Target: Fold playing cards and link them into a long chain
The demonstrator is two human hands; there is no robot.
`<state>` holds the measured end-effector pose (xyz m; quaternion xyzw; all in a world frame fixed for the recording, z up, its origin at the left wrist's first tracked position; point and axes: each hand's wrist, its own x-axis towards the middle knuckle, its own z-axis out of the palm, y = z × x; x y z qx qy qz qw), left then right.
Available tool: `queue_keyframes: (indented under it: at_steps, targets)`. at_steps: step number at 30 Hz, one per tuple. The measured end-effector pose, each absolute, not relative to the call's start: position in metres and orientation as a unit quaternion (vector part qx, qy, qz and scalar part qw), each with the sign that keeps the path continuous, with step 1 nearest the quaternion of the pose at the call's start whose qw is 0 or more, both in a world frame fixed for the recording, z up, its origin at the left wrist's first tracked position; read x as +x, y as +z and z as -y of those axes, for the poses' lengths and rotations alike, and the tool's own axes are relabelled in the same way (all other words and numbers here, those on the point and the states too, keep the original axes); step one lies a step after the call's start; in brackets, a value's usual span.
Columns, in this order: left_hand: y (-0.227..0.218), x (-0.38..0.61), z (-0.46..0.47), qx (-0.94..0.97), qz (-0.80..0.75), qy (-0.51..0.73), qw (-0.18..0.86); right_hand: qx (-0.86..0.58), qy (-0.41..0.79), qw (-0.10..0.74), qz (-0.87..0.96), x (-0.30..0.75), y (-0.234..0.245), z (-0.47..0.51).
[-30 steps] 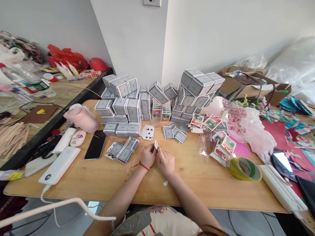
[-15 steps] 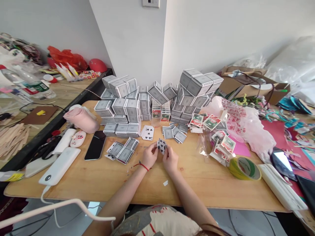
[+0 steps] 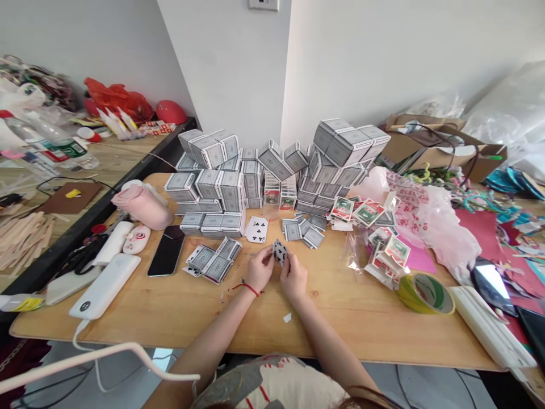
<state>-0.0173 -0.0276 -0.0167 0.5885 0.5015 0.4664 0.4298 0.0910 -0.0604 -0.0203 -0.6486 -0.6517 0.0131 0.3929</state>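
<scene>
Between my two hands is a playing card (image 3: pixel 280 251), its clubs face showing; whether it is one card or more I cannot tell. My left hand (image 3: pixel 260 269) pinches its left edge, and a red string bracelet circles that wrist. On the opposite edge, my right hand (image 3: pixel 293 276) has its fingers closed. Just beyond lies a face-up clubs card (image 3: pixel 257 229) on the table. Grey-backed folded cards (image 3: pixel 303 230) are scattered to its right. Left of my hands rests a group of joined card pieces (image 3: pixel 215 259). A small white scrap (image 3: pixel 288 318) lies nearer me.
Stacked blocks of folded cards (image 3: pixel 213 196) rise at the back left, with another stack (image 3: pixel 340 153) at the back right. Opened card boxes (image 3: pixel 389 253) and yellow tape (image 3: pixel 426 293) lie right. A phone (image 3: pixel 166 251) and white power bank (image 3: pixel 104 286) lie left.
The card between my hands has bent or tilted a little, showing its face at a narrower angle. My hands have hardly moved, and the view has shifted slightly.
</scene>
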Motion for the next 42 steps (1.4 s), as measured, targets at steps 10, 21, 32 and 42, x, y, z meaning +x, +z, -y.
queue_keyframes:
  at_steps: [10,21,32,42]
  targets:
    - [-0.015,-0.018,0.033,0.569,-0.503,0.497,0.42,-0.559,-0.066,0.328,0.759,0.083,-0.017,0.066]
    - [-0.018,-0.018,0.028,0.587,-0.513,0.488,0.393,-0.606,-0.023,0.387,0.695,0.088,-0.02,0.064]
    - [-0.012,-0.019,0.031,0.605,-0.539,0.47,0.35,-0.629,0.067,0.381,0.674,0.091,-0.018,0.063]
    - [-0.016,-0.023,0.027,0.583,-0.529,0.493,0.37,-0.625,0.096,0.381,0.675,0.096,-0.019,0.061]
